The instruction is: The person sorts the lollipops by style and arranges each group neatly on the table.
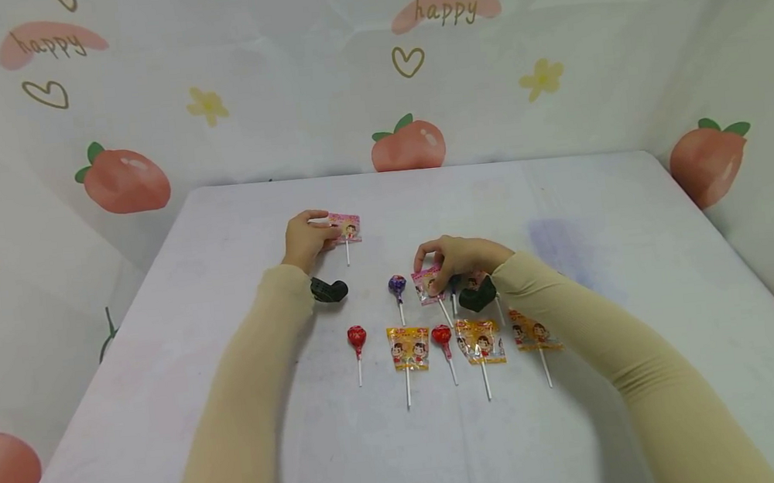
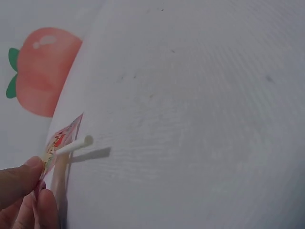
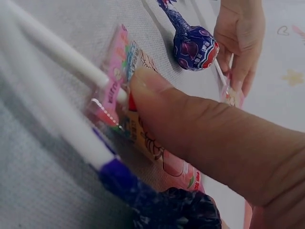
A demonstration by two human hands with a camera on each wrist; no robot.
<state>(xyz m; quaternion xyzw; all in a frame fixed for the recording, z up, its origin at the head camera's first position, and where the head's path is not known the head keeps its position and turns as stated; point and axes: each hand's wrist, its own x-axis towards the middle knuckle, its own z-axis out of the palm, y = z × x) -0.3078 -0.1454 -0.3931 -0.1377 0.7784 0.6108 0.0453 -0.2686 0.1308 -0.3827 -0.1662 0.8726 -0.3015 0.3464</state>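
My left hand (image 1: 308, 241) pinches the wrapper of a flat pink-wrapped lollipop (image 1: 351, 229) at the back left of the table. In the left wrist view, thumb and fingers grip that wrapper, and its white stick points away from the hand. Nearer the middle, my right hand (image 1: 465, 256) holds a second pink-wrapped lollipop (image 1: 423, 288); the thumb lies across its wrapper in the right wrist view. A round purple lollipop (image 1: 397, 286) lies left of this hand. Another purple lollipop (image 3: 178, 210) and a third pink-wrapped lollipop (image 1: 476, 278) lie partly hidden under the right hand.
A nearer row on the white table (image 1: 351, 455) has two red lollipops, one at the left (image 1: 356, 336), and three in flat orange wrappers, such as the middle one (image 1: 480, 340). The right sleeve (image 1: 598, 322) overlaps the rightmost orange-wrapped lollipop (image 1: 532, 332). A printed cloth (image 1: 304, 109) hangs behind.
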